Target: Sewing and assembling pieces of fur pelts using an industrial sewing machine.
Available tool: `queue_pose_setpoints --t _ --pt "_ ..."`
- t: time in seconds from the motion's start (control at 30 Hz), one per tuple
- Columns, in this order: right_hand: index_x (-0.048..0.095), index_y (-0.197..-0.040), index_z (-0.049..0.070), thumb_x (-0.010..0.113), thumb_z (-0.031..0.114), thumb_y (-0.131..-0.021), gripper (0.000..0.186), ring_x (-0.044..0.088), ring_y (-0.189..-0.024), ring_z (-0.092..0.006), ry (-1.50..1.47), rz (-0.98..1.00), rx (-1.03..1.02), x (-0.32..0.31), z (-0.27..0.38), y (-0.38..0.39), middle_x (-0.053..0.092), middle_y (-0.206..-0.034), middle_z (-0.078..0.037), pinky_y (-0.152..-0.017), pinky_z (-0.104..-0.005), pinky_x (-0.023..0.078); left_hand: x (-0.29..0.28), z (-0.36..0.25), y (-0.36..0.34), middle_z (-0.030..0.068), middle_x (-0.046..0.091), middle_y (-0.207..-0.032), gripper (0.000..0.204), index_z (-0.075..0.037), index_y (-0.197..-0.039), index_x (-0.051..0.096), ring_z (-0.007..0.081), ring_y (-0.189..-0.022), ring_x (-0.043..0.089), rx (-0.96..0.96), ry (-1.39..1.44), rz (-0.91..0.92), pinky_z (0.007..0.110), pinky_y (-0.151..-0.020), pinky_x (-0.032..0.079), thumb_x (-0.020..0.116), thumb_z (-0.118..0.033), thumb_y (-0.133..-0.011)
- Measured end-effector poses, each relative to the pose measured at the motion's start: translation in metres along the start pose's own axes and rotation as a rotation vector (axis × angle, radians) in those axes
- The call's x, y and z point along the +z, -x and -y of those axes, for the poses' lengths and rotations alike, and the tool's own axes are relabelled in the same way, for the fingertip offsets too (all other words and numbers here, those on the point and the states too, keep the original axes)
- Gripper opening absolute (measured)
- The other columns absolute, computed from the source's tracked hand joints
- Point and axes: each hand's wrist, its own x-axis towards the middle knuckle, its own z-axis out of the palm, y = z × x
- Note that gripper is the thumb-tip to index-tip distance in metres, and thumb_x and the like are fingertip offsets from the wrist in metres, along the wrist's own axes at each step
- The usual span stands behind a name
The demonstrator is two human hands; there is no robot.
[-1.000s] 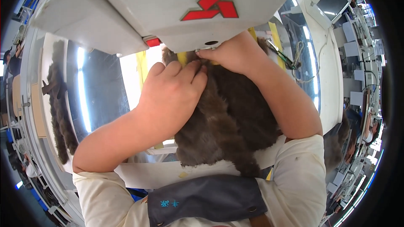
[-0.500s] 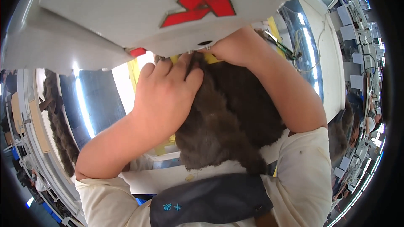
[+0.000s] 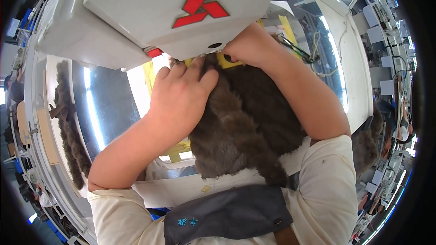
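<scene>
A brown fur piece (image 3: 231, 122) hangs over the work surface toward my lap, a lighter strip running down its middle. My left hand (image 3: 179, 88) has its fingers bent at the fur's far end, with fur between thumb and forefinger. Just above is the white head of a sewing machine (image 3: 136, 27) with a red emblem, hiding the fingertips and the stitching point. My right hand (image 3: 250, 47) is closed at the right side of that head, close to the fur's far edge. Its fingertips are mostly hidden, so what it grips does not show.
Thread snips (image 3: 297, 50) lie right of my right forearm, beside loose thread (image 3: 318, 47). Yellow tape (image 3: 288, 29) marks the table. A long brown fur strip (image 3: 66, 122) lies at the left. More fur (image 3: 365, 147) sits at the right, and other workstations line the room.
The view has shifted, so the machine head appears smaller and higher up. Both hands stay at the fur's far end; the right hand's curled fingers show slightly more.
</scene>
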Motion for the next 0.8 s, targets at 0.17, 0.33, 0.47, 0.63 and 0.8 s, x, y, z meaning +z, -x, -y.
queue_pose_setpoints --t 0.17,0.33,0.47,0.63,0.8 --pt "0.07 -0.085 -0.002 0.071 0.011 -0.076 0.016 0.071 -0.075 -0.0357 0.195 -0.201 -0.458 0.018 -0.031 -0.018 0.072 -0.079 -0.019 -0.069 -0.0443 0.055 -0.003 -0.001 -0.002 0.0142 0.07 -0.122 0.02 -0.011 -0.1 0.063 0.0259 -0.089 0.067 -0.007 0.025 0.046 0.039 -0.073 0.047 0.063 -0.009 -0.08" --pt "0.071 -0.086 0.001 0.072 0.013 -0.075 0.016 0.071 -0.084 -0.0383 0.237 -0.228 -0.45 0.024 -0.045 -0.025 0.071 -0.08 -0.018 -0.075 -0.0457 0.055 -0.003 0.001 -0.003 0.0136 0.07 -0.119 0.024 -0.01 -0.105 0.061 0.0288 -0.092 0.067 -0.025 0.044 0.063 0.04 -0.076 0.048 0.06 -0.007 -0.082" --pt "0.073 -0.088 0.003 0.073 0.013 -0.076 0.016 0.071 -0.088 -0.0369 0.298 0.049 -0.349 -0.007 -0.014 0.023 0.073 -0.089 -0.014 -0.077 -0.0461 0.055 -0.002 0.007 0.001 0.0143 0.069 -0.118 0.024 -0.006 -0.107 0.059 0.0312 -0.095 0.066 -0.043 0.093 0.062 0.042 -0.077 0.048 0.058 -0.005 -0.083" --pt "0.072 -0.103 0.007 0.071 0.015 -0.08 0.024 0.07 -0.095 -0.0324 0.57 0.061 -0.778 -0.007 -0.027 0.036 0.071 -0.107 -0.006 -0.078 -0.0431 0.057 -0.002 0.012 -0.002 0.0175 0.069 -0.105 0.022 -0.001 -0.11 0.055 0.0362 -0.098 0.064 -0.095 0.277 0.105 0.044 -0.081 0.047 0.054 -0.006 -0.088" --pt "0.071 -0.102 0.009 0.064 0.014 -0.085 0.019 0.071 -0.087 -0.0277 0.751 0.015 -0.781 0.003 -0.023 0.044 0.069 -0.098 -0.005 -0.07 -0.0401 0.057 -0.003 0.01 0.002 0.0229 0.067 -0.12 0.039 0.001 -0.124 0.053 0.0428 -0.109 0.061 -0.141 0.319 0.219 0.048 -0.093 0.046 0.054 0.0 -0.086"
